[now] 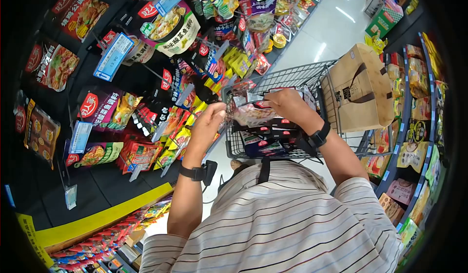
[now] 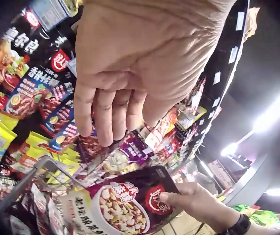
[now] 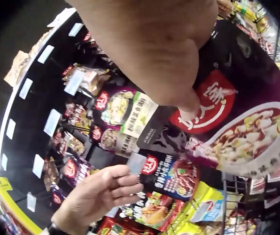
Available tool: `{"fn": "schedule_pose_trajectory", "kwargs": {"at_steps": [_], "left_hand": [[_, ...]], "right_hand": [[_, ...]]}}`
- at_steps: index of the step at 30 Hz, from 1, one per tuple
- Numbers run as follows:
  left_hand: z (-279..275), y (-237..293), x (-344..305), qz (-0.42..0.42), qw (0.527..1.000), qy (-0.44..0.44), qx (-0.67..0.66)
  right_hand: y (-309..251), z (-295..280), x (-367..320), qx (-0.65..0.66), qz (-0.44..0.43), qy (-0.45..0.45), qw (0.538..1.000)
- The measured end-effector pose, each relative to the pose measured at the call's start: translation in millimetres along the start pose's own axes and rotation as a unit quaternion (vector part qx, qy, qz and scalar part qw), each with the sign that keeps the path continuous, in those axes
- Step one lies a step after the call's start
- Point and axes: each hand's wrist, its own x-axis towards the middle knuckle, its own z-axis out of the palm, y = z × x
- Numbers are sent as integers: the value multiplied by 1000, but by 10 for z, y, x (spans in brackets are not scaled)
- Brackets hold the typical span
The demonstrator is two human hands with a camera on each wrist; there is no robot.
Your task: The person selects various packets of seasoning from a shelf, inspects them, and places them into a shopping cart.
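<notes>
My right hand (image 1: 287, 102) pinches a seasoning pouch (image 1: 253, 115) over the wire shopping cart. The right wrist view shows its dark purple front (image 3: 238, 63) with a red logo and a bowl of fish pieces; the thumb lies across the logo. In the left wrist view the same pouch (image 2: 123, 203) hangs below my left hand (image 2: 125, 63). That hand has loosely bent fingers and nothing in them. From the head view, the left hand (image 1: 209, 122) hovers between the shelf and the cart's near left corner.
Hanging seasoning packets (image 1: 105, 108) and price tags (image 1: 113, 56) fill the black shelf on the left. Inside the cart (image 1: 287, 73) lie several dark packets (image 1: 265, 145). A brown paper bag (image 1: 358, 90) stands at its right end. Another stocked shelf (image 1: 407, 166) lines the right side.
</notes>
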Motion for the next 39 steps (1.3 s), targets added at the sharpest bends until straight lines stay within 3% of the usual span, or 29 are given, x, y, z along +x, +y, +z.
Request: {"fn": "schedule_pose_trajectory", "kwargs": {"at_steps": [2,5,9,12,14,15,16,17,19,22,24,25,26,27,29,31,34,37,39], "left_hand": [[-118,-127,-97,-57,998,13,-17],[-297,-243,-353,-115,992,42,-32],[-442,-520,-748,-159,982,80,-59],[-556,-783,-968,-233,968,64,-68],[-564,-829,-1054,-239,966,64,-79],[-595,-817,-1026,-234,966,67,-81],[-622,-720,-972,-256,960,76,-87],[-714,-711,-897,-241,965,55,-90],[-761,-343,-627,-191,971,111,-95],[-1030,-40,16,-14,985,171,-35],[-1212,287,516,22,973,228,-38],[-1334,221,819,86,958,270,-35],[-1420,356,1052,87,949,303,12],[-1454,453,1302,133,932,334,39],[-1725,331,1727,118,940,310,75],[-1897,217,2064,136,936,314,77],[-1944,208,2275,158,936,313,-22],[-1617,714,1991,195,941,267,-69],[-1656,417,2156,86,911,396,78]], "right_hand": [[157,147,47,-99,-1,-41,994],[347,421,112,-147,56,-46,986],[709,1183,-27,-173,29,-54,983],[752,1687,-233,-126,125,-247,952],[1027,2242,-546,-77,96,-328,937],[901,2141,-526,-134,36,-423,895],[973,2297,-614,-111,25,-417,902],[922,2211,-572,-89,-77,-424,898],[816,2032,-471,-22,58,-397,916],[801,1795,-220,68,59,-314,945],[647,1499,-41,168,116,-251,946],[549,1323,26,218,143,-218,940],[487,1199,40,209,91,-153,961],[390,1005,74,220,87,-152,960],[218,718,75,342,174,-174,907],[224,608,-36,330,153,-149,920],[147,305,-192,346,186,-154,906],[216,205,-369,377,227,-115,890],[289,194,-445,398,261,-96,875]]}}
